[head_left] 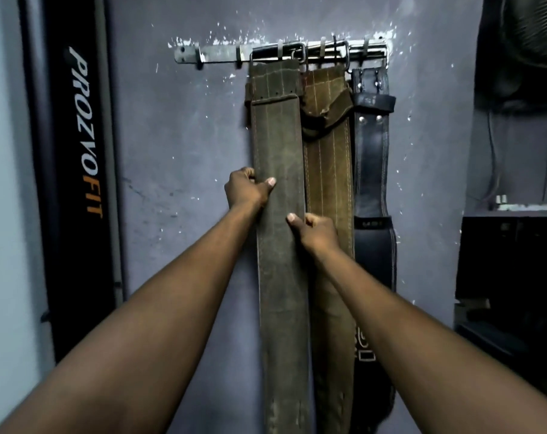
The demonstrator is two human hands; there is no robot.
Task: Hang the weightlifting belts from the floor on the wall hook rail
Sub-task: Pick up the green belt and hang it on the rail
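A long metal hook rail (pixel 222 54) is screwed to the grey-purple painted wall (pixel 178 145) in the upper middle of the frame, and three weightlifting belts hang from it side by side. The leftmost, a wide olive-green suede belt (pixel 278 145), hangs by its steel buckle (pixel 298 51) and runs straight down to the bottom edge of the frame. Just to its right hangs a tan-brown stitched suede belt (pixel 328 170), partly overlapped by the olive one, and further right a black leather belt (pixel 372 170) with rivets.

Both hands are on the olive belt near the centre of the frame. The left hand (pixel 245 189) grips the belt's left edge, thumb laid across the front face and the fingers (pixel 248 174) curled round behind. The right hand (pixel 316 231) sits a little lower on the belt's right edge, thumb pressed on the front and the fingers (pixel 311 219) tucked between this belt and the tan one. So the belt lies pinched between the two hands, flat against the wall.

A black upright post printed "PROZVOFIT" (pixel 81 136) stands at the left of the frame. Dark equipment fills the right side.
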